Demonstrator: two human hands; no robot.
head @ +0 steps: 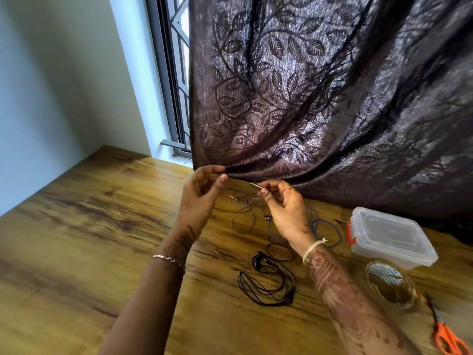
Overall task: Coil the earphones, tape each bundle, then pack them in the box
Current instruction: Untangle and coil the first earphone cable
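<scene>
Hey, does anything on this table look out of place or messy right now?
Only the cords. The black earphones lie in a loose tangle near the middle, and a purple pair sprawls uncoiled beside the closed box. The tape and scissors sit untouched, nothing damaged or spilled.

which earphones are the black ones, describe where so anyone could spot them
Start at the clear lidded box on the right of the wooden table, then look left past the tape roll. The black earphones lie loose nearest the person, between the forearms. Their cable is the darkest and thickest, unlike the purple cable farther back.
</scene>
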